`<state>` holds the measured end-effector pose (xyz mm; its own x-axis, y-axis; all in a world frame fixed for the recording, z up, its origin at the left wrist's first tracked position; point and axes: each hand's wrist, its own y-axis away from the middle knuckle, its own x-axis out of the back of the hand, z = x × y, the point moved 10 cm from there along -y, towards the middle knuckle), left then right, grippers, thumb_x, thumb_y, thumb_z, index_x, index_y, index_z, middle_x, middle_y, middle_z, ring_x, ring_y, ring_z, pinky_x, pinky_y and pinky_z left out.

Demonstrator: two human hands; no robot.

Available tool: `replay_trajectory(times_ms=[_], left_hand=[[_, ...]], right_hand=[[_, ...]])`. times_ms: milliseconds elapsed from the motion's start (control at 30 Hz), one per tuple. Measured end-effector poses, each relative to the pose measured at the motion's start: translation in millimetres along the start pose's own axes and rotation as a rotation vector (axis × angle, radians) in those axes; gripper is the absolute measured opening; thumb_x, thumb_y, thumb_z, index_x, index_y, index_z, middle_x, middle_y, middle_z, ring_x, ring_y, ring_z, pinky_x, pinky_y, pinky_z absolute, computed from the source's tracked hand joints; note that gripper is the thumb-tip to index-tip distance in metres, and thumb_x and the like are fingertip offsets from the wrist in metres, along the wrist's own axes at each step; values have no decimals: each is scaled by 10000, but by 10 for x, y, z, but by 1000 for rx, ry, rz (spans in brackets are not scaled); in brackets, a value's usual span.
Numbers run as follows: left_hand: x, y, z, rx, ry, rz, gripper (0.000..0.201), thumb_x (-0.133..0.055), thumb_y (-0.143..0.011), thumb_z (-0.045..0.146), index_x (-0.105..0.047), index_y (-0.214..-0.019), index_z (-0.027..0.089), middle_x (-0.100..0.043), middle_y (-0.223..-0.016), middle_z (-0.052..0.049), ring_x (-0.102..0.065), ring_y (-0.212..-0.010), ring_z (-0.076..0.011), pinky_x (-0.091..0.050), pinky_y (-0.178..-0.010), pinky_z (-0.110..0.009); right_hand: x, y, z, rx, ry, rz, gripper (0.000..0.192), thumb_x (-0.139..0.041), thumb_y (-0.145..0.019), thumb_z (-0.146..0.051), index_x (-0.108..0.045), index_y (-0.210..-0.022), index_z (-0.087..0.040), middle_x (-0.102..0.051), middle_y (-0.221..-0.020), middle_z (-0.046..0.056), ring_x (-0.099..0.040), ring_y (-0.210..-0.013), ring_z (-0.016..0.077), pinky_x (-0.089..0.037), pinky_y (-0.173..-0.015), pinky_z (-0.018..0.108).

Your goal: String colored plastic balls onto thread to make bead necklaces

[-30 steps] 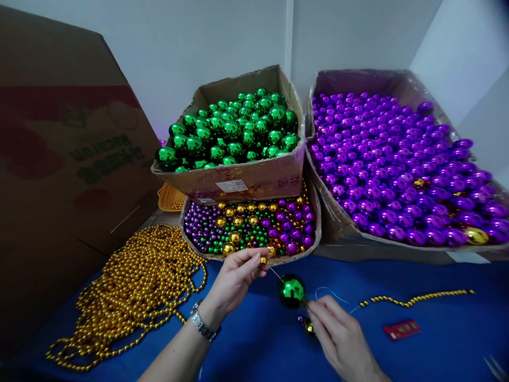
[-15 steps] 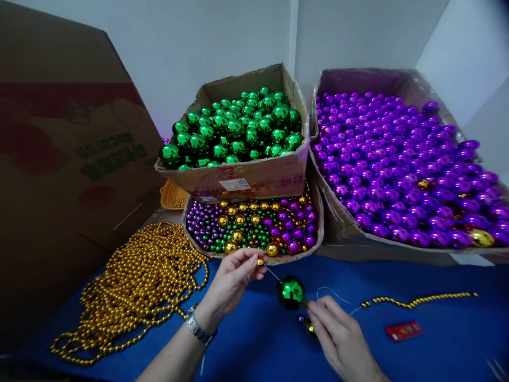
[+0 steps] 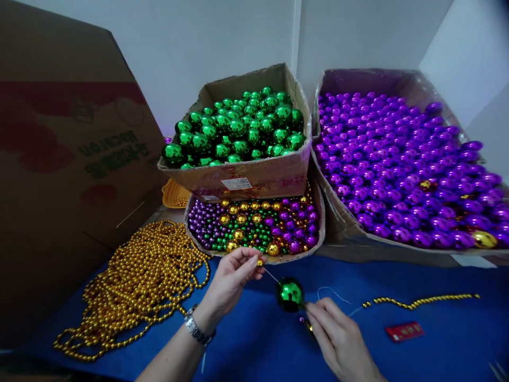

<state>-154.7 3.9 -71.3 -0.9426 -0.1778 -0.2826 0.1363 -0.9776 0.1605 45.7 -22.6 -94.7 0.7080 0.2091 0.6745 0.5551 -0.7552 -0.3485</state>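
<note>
My left hand (image 3: pixel 237 276), with a metal watch (image 3: pixel 195 326) on its wrist, pinches a small gold bead (image 3: pixel 260 262) between thumb and finger. From there a thin pale string (image 3: pixel 271 274) runs to a large shiny green ball (image 3: pixel 290 294), which hangs above the blue cloth. At the ball's right side, the fingers of my right hand (image 3: pixel 338 331) are pressed together; whether they grip the ball's end or the string is hidden. Below those fingers, small purple and gold beads (image 3: pixel 307 323) are partly covered by the right hand.
Gold bead strands (image 3: pixel 139 281) lie heaped at left beside a large carton (image 3: pixel 71 175). Boxes hold green balls (image 3: pixel 236 127), purple balls (image 3: pixel 397 164) and mixed beads (image 3: pixel 254 228). At right lie a short gold bead strand (image 3: pixel 417 302) and a red packet (image 3: pixel 404 331).
The view has shifted slightly, so the boxes appear a little farther right. Both hands keep nearly the same pose around the gold bead and green ball.
</note>
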Motion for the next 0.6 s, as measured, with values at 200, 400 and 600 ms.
replay_trajectory(times_ms=[200, 400, 600], left_hand=[[-36, 63, 31, -45, -161, -20, 221, -714, -729, 237, -617, -903, 141, -685, -896, -77, -618, -793, -154, -491, -677, -236], [-187, 171, -357, 19, -297, -96, 209, -701, -735, 288, -654, -859, 127, -702, -875, -97, -627, -768, -175, -489, -710, -278], [-381, 255, -481, -115, -440, -117, 149, -655, -769, 301, -713, -757, 165, -700, -947, -103, -638, -874, -219, -479, -781, -298]], right_hand=[[-101, 11, -99, -4, -6, 4, 246, -356, -943, -211, -584, -1031, -187, -583, -792, 61, -599, -612, 136, -507, -584, 219], [-423, 129, 85, -75, 105, 14, 259, -323, -938, -242, -575, -905, -190, -616, -741, 60, -639, -666, 172, -537, -604, 247], [-244, 306, 525, -28, 313, -25, 333, -382, -871, -161, -548, -1158, -191, -657, -962, 93, -677, -797, 193, -562, -644, 272]])
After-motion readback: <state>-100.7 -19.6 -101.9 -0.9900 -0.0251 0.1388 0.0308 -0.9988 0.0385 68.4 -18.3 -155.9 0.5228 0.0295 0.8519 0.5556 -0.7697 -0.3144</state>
